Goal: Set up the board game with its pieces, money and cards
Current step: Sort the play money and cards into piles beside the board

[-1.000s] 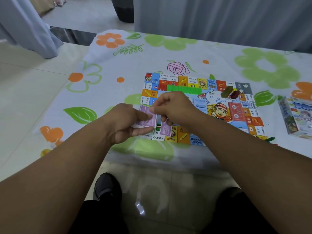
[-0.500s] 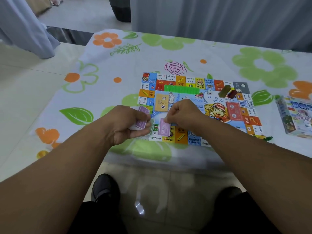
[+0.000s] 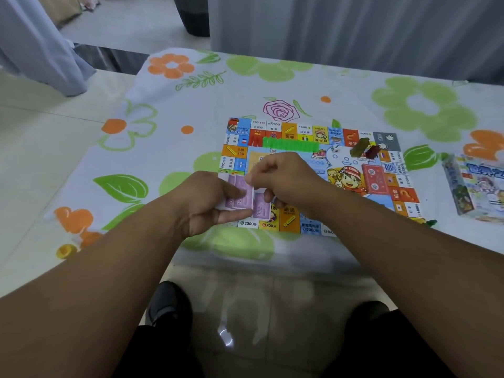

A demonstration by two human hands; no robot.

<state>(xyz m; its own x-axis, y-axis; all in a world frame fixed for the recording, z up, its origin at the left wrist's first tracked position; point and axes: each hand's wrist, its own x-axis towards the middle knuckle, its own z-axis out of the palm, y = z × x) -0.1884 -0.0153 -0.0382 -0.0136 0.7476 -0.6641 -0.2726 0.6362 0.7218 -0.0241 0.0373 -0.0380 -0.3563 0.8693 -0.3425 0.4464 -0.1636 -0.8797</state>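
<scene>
The colourful game board lies flat on the flowered tablecloth. My left hand grips a small stack of purple money notes over the board's near left corner. My right hand pinches the top edge of that stack from the right. One purple note lies on the board just under my right hand. A row of green houses sits near the board's far edge. An olive piece and a dark red piece lie at the far right. A red card pile rests right of centre.
The game box lies on the table to the right of the board. The table's near edge runs just before my forearms, with tiled floor and my shoes below. Grey curtains hang behind the table.
My right hand had laid a purple note on the board half a second ago; it has now come back left to the stack in my left hand.
</scene>
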